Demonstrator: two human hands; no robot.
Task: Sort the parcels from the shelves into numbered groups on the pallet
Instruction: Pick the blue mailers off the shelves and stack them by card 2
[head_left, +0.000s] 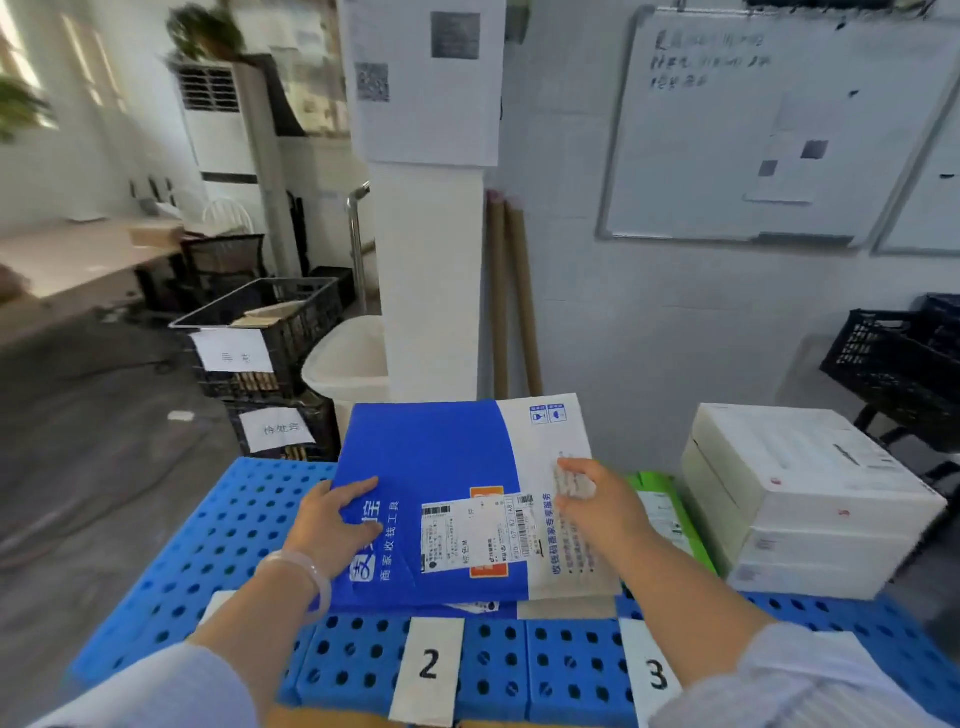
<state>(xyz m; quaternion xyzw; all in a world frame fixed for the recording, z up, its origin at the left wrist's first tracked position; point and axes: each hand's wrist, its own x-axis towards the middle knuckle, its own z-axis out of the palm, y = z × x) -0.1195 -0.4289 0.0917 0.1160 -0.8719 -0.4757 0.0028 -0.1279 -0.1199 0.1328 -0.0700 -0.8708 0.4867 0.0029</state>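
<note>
Two light blue sleeves, the left sleeve (182, 686) and the right sleeve (810, 680), fill the bottom corners of the frame. Between them, two white labels lie on the near edge of the blue pallet (223, 530): the label 2 (428, 665) and the label 3 (657, 675).

The left hand (332, 525) wears a pale bracelet (311, 577). It rests on the left edge of the blue and white parcel (441, 467), with the fingers spread and nearly straight on the blue face. The right hand (597, 504) touches the white strip on the right side of this parcel. Its fingers are bent and blurred, so I cannot tell if they pinch the parcel or only press on it.

The parcel is in the centre of the frame, behind the label 2, with a shipping label (478, 530) on its top. It lies on top of another flat parcel (561, 607), of which only the near edge shows.

Just right of the right hand lies a green parcel (670, 509). Further right stands a stack of white boxes (810, 499).

At the left, behind the pallet, two black crates (270, 338) with paper notes are stacked. A white pillar (426, 270) stands in the middle, and a whiteboard (753, 130) hangs in the upper right.
</note>
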